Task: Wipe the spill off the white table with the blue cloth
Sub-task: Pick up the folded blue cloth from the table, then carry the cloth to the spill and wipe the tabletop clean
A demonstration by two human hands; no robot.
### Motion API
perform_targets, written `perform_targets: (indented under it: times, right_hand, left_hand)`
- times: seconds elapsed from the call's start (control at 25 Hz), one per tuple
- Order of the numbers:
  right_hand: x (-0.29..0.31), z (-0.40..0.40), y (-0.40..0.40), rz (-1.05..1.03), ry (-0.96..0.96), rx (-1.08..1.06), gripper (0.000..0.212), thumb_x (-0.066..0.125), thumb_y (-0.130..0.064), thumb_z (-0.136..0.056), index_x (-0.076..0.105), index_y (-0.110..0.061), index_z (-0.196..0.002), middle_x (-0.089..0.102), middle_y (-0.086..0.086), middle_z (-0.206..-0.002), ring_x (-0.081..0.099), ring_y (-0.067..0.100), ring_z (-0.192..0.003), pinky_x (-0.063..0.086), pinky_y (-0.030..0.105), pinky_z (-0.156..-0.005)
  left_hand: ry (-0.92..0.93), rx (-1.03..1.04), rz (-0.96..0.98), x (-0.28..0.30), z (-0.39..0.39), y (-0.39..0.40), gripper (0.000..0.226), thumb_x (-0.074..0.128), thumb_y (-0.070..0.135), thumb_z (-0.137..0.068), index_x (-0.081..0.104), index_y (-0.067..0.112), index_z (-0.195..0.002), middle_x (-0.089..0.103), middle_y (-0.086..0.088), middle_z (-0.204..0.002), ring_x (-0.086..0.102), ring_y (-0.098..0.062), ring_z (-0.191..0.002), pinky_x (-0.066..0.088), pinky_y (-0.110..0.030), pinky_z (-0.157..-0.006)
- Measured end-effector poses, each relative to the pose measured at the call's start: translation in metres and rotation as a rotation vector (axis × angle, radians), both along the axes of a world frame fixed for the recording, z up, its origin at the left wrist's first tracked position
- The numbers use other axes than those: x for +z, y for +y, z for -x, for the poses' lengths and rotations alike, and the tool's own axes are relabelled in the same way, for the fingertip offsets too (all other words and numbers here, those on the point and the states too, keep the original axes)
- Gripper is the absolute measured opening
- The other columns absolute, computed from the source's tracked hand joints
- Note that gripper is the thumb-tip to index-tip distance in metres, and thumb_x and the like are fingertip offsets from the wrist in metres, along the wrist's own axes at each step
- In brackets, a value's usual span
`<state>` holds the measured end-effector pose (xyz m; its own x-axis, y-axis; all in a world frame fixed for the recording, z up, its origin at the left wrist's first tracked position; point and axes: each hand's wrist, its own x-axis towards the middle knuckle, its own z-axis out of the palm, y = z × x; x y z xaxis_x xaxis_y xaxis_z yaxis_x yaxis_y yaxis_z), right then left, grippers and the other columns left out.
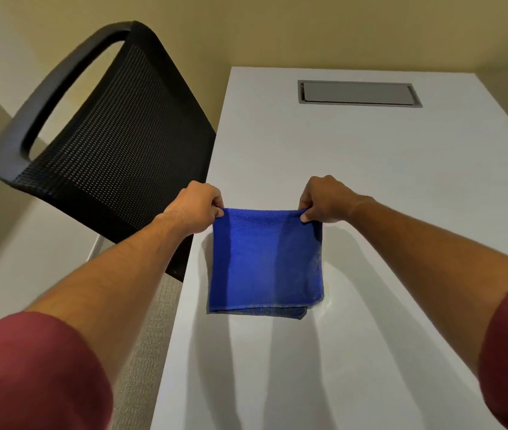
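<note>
A blue cloth (265, 262), folded into a rough square, hangs over the white table (386, 169) near its left edge. My left hand (195, 207) pinches the cloth's top left corner, and my right hand (324, 198) pinches its top right corner. The cloth's lower edge lies at or just above the tabletop. A faint wet smear (328, 302) glistens on the table beside the cloth's lower right corner.
A black mesh office chair (113, 135) stands close against the table's left side. A grey cable hatch (358, 93) is set into the table's far end. Beige walls rise behind. Grey carpet (150, 336) shows below the left edge.
</note>
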<state>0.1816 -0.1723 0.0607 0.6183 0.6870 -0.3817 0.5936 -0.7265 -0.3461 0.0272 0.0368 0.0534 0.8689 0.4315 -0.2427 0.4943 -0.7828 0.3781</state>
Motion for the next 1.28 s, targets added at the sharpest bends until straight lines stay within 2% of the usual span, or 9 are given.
perform_targets:
  times: [0.12, 0.2, 0.44, 0.64, 0.72, 0.84, 1.0, 1.12, 1.28]
  right_hand:
    - [0.036, 0.006, -0.007, 0.002, 0.013, 0.02, 0.007, 0.078, -0.01, -0.078, 0.077, -0.015, -0.083, 0.074, 0.003, -0.085, 0.07, 0.022, -0.085, 0.057, 0.028, -0.07]
    - [0.065, 0.014, -0.016, -0.002, 0.035, 0.009, 0.007, 0.078, -0.009, -0.079, 0.077, -0.013, -0.085, 0.073, 0.002, -0.08, 0.072, 0.021, -0.081, 0.055, 0.02, -0.061]
    - [0.172, 0.037, -0.051, -0.052, -0.036, -0.039, 0.009, 0.081, -0.007, -0.077, 0.076, -0.014, -0.08, 0.07, -0.001, -0.072, 0.068, 0.014, -0.066, 0.05, 0.014, -0.05]
    - [0.255, 0.05, -0.09, -0.115, -0.074, -0.092, 0.011, 0.084, -0.006, -0.072, 0.076, -0.012, -0.075, 0.071, 0.002, -0.071, 0.072, 0.021, -0.07, 0.059, 0.022, -0.058]
    - [0.279, 0.054, -0.109, -0.108, -0.075, -0.093, 0.01, 0.083, -0.004, -0.073, 0.077, -0.01, -0.077, 0.073, 0.004, -0.074, 0.073, 0.023, -0.074, 0.062, 0.026, -0.064]
    - [0.303, 0.062, -0.144, -0.094, -0.073, -0.087, 0.012, 0.081, -0.002, -0.074, 0.078, -0.005, -0.085, 0.074, 0.007, -0.077, 0.073, 0.024, -0.073, 0.063, 0.028, -0.068]
    - [0.319, 0.074, -0.2, -0.074, -0.071, -0.088, 0.013, 0.082, -0.002, -0.074, 0.076, -0.006, -0.084, 0.074, 0.009, -0.078, 0.073, 0.021, -0.065, 0.063, 0.031, -0.072]
    - [0.326, 0.082, -0.251, -0.079, -0.097, -0.075, 0.015, 0.083, -0.004, -0.074, 0.077, -0.006, -0.088, 0.077, 0.012, -0.087, 0.076, 0.024, -0.071, 0.062, 0.034, -0.079]
    - [0.341, 0.092, -0.327, -0.141, -0.127, -0.056, 0.02, 0.082, -0.002, -0.075, 0.077, -0.004, -0.095, 0.076, 0.013, -0.091, 0.074, 0.022, -0.072, 0.063, 0.028, -0.065]
  left_hand:
    - [-0.016, -0.033, 0.019, 0.03, 0.009, -0.002, 0.007, 0.064, 0.014, -0.091, 0.069, 0.014, -0.097, 0.063, 0.001, -0.088, 0.059, -0.011, -0.079, 0.05, -0.028, -0.074]
    - [-0.035, -0.051, 0.029, 0.056, 0.014, -0.006, 0.008, 0.065, 0.015, -0.091, 0.068, 0.014, -0.098, 0.064, 0.001, -0.09, 0.061, -0.013, -0.084, 0.052, -0.029, -0.077]
    - [-0.187, -0.134, -0.037, 0.152, 0.028, -0.03, 0.007, 0.065, 0.015, -0.09, 0.068, 0.014, -0.097, 0.064, 0.002, -0.085, 0.061, -0.014, -0.079, 0.052, -0.028, -0.074]
    - [-0.321, -0.183, -0.109, 0.224, 0.032, -0.056, 0.005, 0.066, 0.014, -0.089, 0.071, 0.015, -0.092, 0.067, 0.002, -0.083, 0.062, -0.01, -0.077, 0.055, -0.03, -0.073]
    - [-0.347, -0.209, -0.111, 0.245, 0.034, -0.074, 0.006, 0.067, 0.012, -0.089, 0.072, 0.013, -0.092, 0.069, 0.0, -0.085, 0.064, -0.014, -0.08, 0.057, -0.032, -0.075]
    - [-0.367, -0.242, -0.117, 0.268, 0.039, -0.108, 0.009, 0.067, 0.011, -0.089, 0.073, 0.01, -0.094, 0.07, -0.003, -0.089, 0.066, -0.016, -0.084, 0.057, -0.03, -0.077]
    - [-0.363, -0.251, -0.111, 0.285, 0.051, -0.164, 0.01, 0.07, 0.011, -0.087, 0.075, 0.009, -0.095, 0.072, -0.004, -0.089, 0.067, -0.015, -0.082, 0.056, -0.028, -0.076]
    - [-0.371, -0.235, -0.114, 0.294, 0.066, -0.217, 0.01, 0.07, 0.01, -0.086, 0.075, 0.008, -0.095, 0.072, -0.005, -0.088, 0.067, -0.017, -0.083, 0.058, -0.031, -0.078]
    - [-0.402, -0.203, -0.147, 0.313, 0.085, -0.299, 0.01, 0.069, 0.009, -0.086, 0.074, 0.007, -0.095, 0.072, -0.006, -0.088, 0.067, -0.018, -0.083, 0.057, -0.032, -0.078]
